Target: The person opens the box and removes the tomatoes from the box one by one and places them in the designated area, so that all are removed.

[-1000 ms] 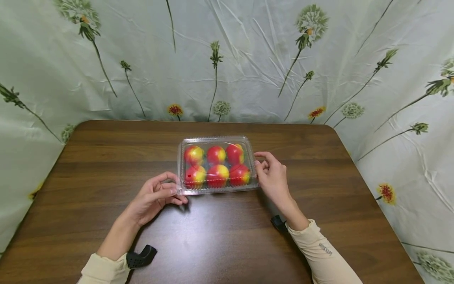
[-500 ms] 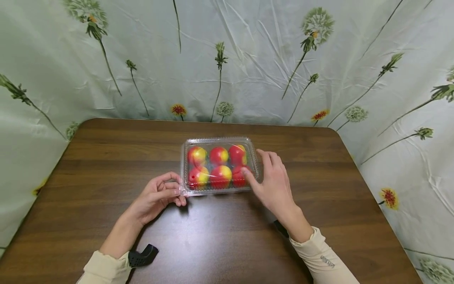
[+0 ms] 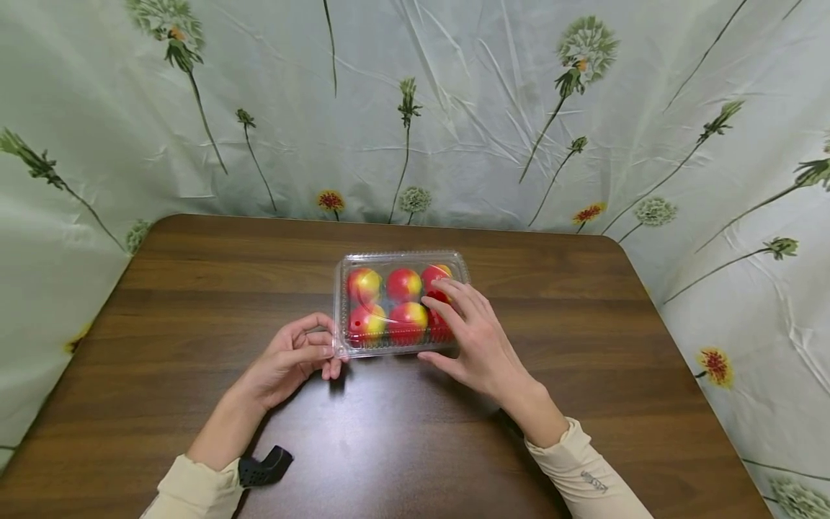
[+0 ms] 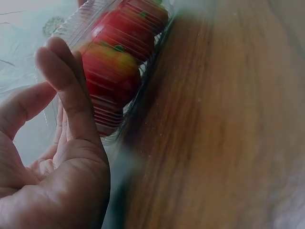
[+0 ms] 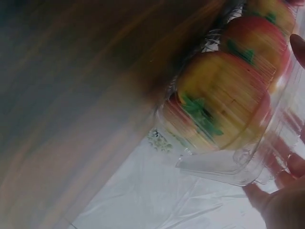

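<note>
A clear plastic clamshell box [image 3: 389, 352] lies on the brown table [image 3: 214, 288], its lid down. Through it show several red-and-yellow fruits [image 3: 404, 285] in two rows; the wrist views reveal green leafy tops on some. At the box's front left corner my left hand [image 3: 285, 364] pinches the rim between thumb and fingers. My right hand [image 3: 483, 346] is spread over the right side of the box, partly hiding the fruits there. Its thumb points toward the front edge. Whether its fingertips touch the lid, I cannot tell.
A pale cloth [image 3: 272, 72] printed with dandelions and flowers hangs behind and beside the table. Black straps with a bent mount [image 3: 266, 466] sit at the wrists below cream sleeves [image 3: 197, 486].
My right hand has let go of the box's right edge and moved left over its lid, fingers spreading. My left hand keeps its hold on the front left corner.
</note>
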`<state>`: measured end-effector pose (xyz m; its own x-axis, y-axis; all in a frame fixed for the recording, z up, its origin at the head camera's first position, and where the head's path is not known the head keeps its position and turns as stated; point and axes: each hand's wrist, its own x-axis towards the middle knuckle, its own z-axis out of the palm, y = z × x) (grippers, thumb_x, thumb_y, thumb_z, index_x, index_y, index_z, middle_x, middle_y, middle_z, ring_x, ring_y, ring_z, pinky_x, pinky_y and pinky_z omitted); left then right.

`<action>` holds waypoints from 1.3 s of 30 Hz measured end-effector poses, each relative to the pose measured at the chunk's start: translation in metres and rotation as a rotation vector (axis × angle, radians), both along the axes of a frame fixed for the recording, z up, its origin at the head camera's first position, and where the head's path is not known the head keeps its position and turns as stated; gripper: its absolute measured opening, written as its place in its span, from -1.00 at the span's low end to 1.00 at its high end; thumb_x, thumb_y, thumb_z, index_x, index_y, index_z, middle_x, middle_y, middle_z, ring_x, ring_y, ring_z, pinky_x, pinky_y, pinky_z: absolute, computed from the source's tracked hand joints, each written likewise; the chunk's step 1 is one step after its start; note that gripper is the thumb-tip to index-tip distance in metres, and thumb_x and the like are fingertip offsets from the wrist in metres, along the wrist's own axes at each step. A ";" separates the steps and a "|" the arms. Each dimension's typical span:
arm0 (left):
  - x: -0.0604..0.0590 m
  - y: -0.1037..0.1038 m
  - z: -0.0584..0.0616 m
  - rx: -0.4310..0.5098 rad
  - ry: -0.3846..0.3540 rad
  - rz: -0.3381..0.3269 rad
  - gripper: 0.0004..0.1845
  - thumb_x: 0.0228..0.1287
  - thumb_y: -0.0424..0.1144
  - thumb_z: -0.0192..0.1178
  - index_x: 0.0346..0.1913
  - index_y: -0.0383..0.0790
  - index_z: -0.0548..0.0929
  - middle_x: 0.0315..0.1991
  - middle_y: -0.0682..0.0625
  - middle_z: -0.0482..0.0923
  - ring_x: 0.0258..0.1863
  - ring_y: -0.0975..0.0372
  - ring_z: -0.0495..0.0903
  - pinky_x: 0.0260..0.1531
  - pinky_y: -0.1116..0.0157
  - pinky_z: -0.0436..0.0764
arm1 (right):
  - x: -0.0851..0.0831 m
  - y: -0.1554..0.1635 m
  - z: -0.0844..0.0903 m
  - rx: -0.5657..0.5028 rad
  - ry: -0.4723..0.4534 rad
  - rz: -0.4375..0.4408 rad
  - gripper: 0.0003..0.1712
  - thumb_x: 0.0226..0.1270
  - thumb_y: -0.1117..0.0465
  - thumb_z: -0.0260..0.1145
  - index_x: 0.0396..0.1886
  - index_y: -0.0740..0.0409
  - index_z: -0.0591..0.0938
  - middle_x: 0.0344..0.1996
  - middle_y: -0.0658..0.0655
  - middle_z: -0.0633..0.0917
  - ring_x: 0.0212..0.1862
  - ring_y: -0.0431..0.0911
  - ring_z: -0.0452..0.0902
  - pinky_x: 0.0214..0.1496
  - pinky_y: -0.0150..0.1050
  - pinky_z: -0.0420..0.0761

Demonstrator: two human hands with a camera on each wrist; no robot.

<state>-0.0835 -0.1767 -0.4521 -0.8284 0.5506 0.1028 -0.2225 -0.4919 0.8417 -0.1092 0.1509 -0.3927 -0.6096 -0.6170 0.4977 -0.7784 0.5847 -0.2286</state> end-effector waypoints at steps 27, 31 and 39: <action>-0.001 0.008 0.002 -0.016 0.033 0.087 -0.76 0.34 -0.67 -0.10 -0.05 -0.37 0.38 -0.34 -0.20 0.69 -0.62 0.22 0.55 -0.66 0.46 0.50 | 0.001 -0.004 -0.002 -0.057 0.168 0.116 -0.41 0.04 0.07 0.59 0.08 0.17 0.66 0.09 0.16 0.65 0.23 0.08 0.48 0.33 0.00 0.45; 0.000 0.010 0.002 -0.022 0.034 0.097 -0.75 0.33 -0.68 -0.09 -0.04 -0.36 0.38 -0.35 -0.20 0.68 -0.62 0.22 0.54 -0.67 0.46 0.49 | 0.001 -0.005 -0.002 -0.066 0.183 0.135 -0.46 0.06 0.12 0.57 0.05 0.18 0.68 0.00 0.14 0.69 0.13 0.04 0.54 0.25 -0.05 0.53; 0.000 0.011 0.003 -0.036 0.057 0.102 -0.80 0.34 -0.66 -0.06 -0.06 -0.41 0.37 -0.37 -0.23 0.67 -0.64 0.22 0.52 -0.69 0.45 0.46 | 0.001 -0.007 -0.001 -0.071 0.234 0.158 -0.48 -0.05 0.19 0.62 -0.03 0.21 0.71 -0.11 0.11 0.70 -0.01 -0.01 0.58 0.10 -0.12 0.62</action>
<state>-0.0833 -0.1660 -0.4494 -0.8735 0.4682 0.1334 -0.1239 -0.4788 0.8691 -0.1081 0.1439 -0.3934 -0.3722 -0.6542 0.6584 -0.8951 0.4407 -0.0680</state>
